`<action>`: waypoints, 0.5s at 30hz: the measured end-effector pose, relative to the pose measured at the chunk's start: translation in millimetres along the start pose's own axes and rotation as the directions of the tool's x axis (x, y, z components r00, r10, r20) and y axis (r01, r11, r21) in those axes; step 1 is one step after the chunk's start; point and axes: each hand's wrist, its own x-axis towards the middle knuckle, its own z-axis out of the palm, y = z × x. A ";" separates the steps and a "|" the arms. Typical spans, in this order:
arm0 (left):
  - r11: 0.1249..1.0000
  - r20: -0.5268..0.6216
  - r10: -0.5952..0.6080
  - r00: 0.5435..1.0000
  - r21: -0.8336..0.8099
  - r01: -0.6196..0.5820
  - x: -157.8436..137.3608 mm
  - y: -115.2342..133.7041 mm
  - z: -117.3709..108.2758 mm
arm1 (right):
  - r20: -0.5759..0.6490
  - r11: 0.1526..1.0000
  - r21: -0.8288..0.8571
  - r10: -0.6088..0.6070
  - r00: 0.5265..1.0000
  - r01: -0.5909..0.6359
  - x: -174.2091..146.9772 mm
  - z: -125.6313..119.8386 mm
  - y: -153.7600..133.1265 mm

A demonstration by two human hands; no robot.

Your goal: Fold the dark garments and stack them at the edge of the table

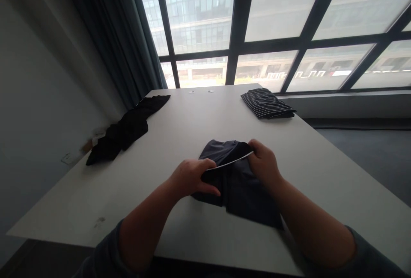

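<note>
A dark blue-grey garment (253,192), shaped like a pair of shorts, hangs partly raised over the near part of the table. A thin white line runs along its upper edge, with black cloth showing inside the opening. My left hand (192,177) holds that edge at the left, thumb on top and one finger stretched out below against the dark cloth. At the right end of the same edge, my right hand (265,162) pinches the cloth, its fingers closed. The edge stretches between both hands, and the lower part of the cloth drops toward me.
The white table (180,128) reaches toward the window (199,17). Black crumpled clothing (128,128) lies along its left edge. A folded black garment with white stripes (266,103) rests at the far right edge. A dark curtain (112,25) hangs behind on the left.
</note>
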 end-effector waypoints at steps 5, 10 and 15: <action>0.930 -0.219 -0.183 0.958 0.276 0.241 6.3 -1.3 -19.4 | 0.064 0.962 0.219 0.155 0.986 -0.165 0.8 5.1 -9.2; 0.677 -0.392 -0.457 0.799 0.430 0.598 9.3 13.8 -43.3 | 0.353 0.657 0.614 0.267 0.897 -0.438 -5.8 5.9 -32.6; 0.519 -0.200 -0.752 0.628 0.408 0.751 21.6 26.4 -70.6 | 0.483 0.394 0.718 0.312 0.818 -0.574 -3.7 1.3 -66.6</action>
